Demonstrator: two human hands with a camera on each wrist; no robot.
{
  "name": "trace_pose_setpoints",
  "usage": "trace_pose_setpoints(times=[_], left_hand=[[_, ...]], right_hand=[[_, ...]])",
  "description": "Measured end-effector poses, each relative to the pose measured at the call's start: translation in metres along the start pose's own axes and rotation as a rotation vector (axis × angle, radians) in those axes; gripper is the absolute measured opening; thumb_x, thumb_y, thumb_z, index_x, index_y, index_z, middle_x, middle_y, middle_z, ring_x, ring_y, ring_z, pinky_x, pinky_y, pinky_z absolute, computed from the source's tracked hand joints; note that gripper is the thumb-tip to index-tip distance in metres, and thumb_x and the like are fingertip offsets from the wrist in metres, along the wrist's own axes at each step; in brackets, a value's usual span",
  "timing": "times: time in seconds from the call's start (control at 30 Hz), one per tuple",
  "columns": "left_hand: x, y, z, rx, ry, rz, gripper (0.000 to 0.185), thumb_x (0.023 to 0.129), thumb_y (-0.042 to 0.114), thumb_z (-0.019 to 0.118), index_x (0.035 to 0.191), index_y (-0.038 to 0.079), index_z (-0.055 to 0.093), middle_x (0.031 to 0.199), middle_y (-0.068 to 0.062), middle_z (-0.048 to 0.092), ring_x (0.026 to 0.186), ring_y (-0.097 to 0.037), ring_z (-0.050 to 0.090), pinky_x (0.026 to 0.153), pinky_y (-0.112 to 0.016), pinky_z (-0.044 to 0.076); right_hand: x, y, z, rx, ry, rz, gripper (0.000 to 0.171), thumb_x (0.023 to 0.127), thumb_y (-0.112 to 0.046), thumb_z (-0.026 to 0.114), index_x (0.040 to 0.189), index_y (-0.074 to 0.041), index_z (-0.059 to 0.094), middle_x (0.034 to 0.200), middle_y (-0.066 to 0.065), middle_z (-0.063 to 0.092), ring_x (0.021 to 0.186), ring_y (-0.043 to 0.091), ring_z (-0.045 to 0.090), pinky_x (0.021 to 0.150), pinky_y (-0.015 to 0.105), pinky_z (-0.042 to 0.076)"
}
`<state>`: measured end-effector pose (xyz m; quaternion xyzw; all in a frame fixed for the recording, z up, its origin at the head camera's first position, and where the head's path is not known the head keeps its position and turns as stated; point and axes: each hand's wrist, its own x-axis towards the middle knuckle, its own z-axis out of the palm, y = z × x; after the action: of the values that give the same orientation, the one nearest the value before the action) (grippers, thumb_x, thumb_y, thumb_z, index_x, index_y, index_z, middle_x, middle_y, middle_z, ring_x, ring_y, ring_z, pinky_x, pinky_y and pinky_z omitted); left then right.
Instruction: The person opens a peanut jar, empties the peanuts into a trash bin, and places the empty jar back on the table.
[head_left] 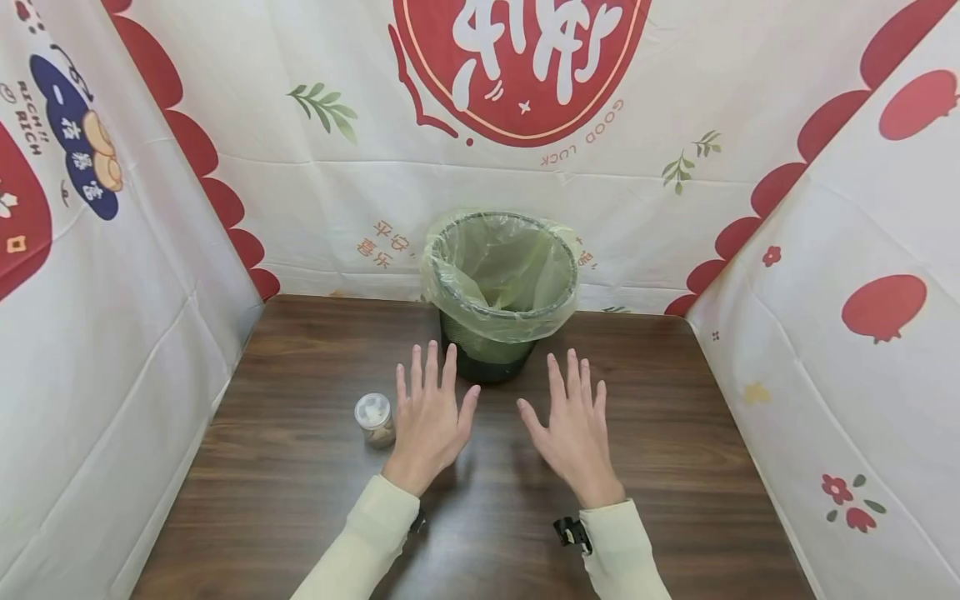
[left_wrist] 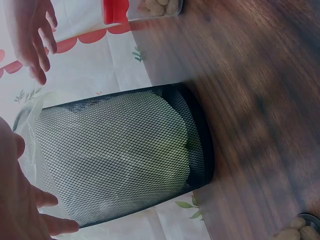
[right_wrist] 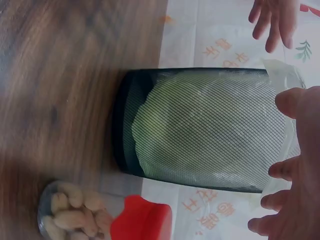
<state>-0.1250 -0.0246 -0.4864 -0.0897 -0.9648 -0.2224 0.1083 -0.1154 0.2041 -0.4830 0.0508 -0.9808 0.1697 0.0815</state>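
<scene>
While left hand (head_left: 427,427) and right hand (head_left: 577,437) are poised empty, fingers spread, snagging the bin (head_left: 487,367) liner (head_left: 517,268) should be avoided

the bin (left_wrist: 125,155) is black mesh, its liner (head_left: 502,262) pale green, the table (head_left: 487,508) brown-grained.

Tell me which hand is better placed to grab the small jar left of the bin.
Probably the left hand: in the head view, it holds nothing and appears right beside the small jar, while the right hand is clearly farther from it.
</scene>
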Motion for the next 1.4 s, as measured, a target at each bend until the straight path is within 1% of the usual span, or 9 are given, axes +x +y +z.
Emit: trace_pose_setpoints(times=[0.13,0.33,0.43,0.63,0.77,0.9,1.07,1.23,1.4], left_hand=[[0.0,0.0,0.0,-0.006,0.003,-0.003,0.074,0.113,0.055,0.038,0.173,0.013,0.025,0.178,-0.021,0.026,0.167,-0.043,0.015,0.133,-0.068,0.014],[0.0,0.0,0.0,-0.014,0.023,-0.002,0.073,0.113,0.055,0.039,0.171,0.012,0.029,0.176,-0.022,0.028,0.167,-0.044,0.017,0.133,-0.068,0.015],[0.0,-0.001,0.0,-0.013,0.022,-0.005,0.073,0.113,0.055,0.04,0.171,0.012,0.029,0.177,-0.022,0.027,0.167,-0.044,0.016,0.133,-0.068,0.015],[0.0,-0.001,-0.001,-0.011,0.011,-0.008,0.073,0.113,0.054,0.04,0.172,0.013,0.027,0.177,-0.022,0.025,0.167,-0.045,0.015,0.133,-0.068,0.015],[0.0,0.0,-0.002,-0.02,-0.004,-0.016,0.074,0.113,0.053,0.042,0.173,0.014,0.025,0.178,-0.021,0.023,0.167,-0.044,0.014,0.134,-0.067,0.013],[0.0,0.0,-0.002,-0.031,-0.006,-0.023,0.074,0.112,0.051,0.046,0.173,0.014,0.025,0.179,-0.02,0.023,0.168,-0.043,0.013,0.134,-0.067,0.012],[0.0,-0.001,-0.002,-0.021,-0.006,-0.023,0.074,0.113,0.054,0.041,0.173,0.014,0.026,0.178,-0.021,0.023,0.167,-0.044,0.014,0.134,-0.067,0.013],[0.0,-0.001,-0.002,-0.007,-0.016,-0.023,0.075,0.113,0.056,0.036,0.173,0.014,0.024,0.179,-0.021,0.022,0.167,-0.044,0.014,0.134,-0.066,0.013],[-0.001,-0.001,-0.002,-0.015,-0.009,-0.023,0.074,0.113,0.056,0.038,0.173,0.013,0.026,0.178,-0.021,0.023,0.167,-0.044,0.014,0.134,-0.067,0.014]], right_hand=[[0.004,0.004,-0.008,0.005,0.014,0.002,0.089,0.104,-0.056,0.062,0.171,-0.01,0.027,0.18,0.023,0.014,0.167,0.046,0.014,0.131,0.073,0.012],[0.009,0.009,-0.026,0.016,0.041,-0.013,0.086,0.105,-0.054,0.061,0.171,-0.009,0.029,0.179,0.024,0.019,0.165,0.048,0.019,0.13,0.073,0.015],[0.011,0.01,-0.035,0.02,0.054,-0.024,0.085,0.104,-0.054,0.062,0.17,-0.009,0.031,0.178,0.023,0.021,0.164,0.048,0.022,0.13,0.072,0.017],[0.014,0.015,-0.05,0.033,0.093,-0.052,0.082,0.102,-0.047,0.068,0.167,-0.008,0.037,0.174,0.025,0.029,0.157,0.051,0.034,0.126,0.074,0.027],[0.015,0.018,-0.058,0.071,0.091,-0.048,0.08,0.101,-0.044,0.071,0.166,-0.009,0.04,0.172,0.024,0.034,0.152,0.052,0.04,0.121,0.076,0.032],[0.014,0.022,-0.065,0.088,0.063,-0.036,0.077,0.1,-0.042,0.072,0.164,-0.01,0.043,0.169,0.024,0.038,0.148,0.053,0.044,0.117,0.078,0.037],[0.014,0.03,-0.071,0.077,-0.006,-0.022,0.077,0.099,-0.039,0.075,0.163,-0.01,0.044,0.168,0.025,0.039,0.145,0.054,0.046,0.11,0.079,0.043],[0.013,0.039,-0.069,0.057,-0.094,-0.026,0.079,0.098,-0.039,0.077,0.163,-0.01,0.044,0.166,0.026,0.04,0.142,0.053,0.05,0.106,0.077,0.049],[0.012,0.047,-0.062,0.033,-0.18,-0.027,0.081,0.096,-0.038,0.079,0.162,-0.007,0.044,0.165,0.028,0.041,0.139,0.055,0.052,0.104,0.075,0.052]])
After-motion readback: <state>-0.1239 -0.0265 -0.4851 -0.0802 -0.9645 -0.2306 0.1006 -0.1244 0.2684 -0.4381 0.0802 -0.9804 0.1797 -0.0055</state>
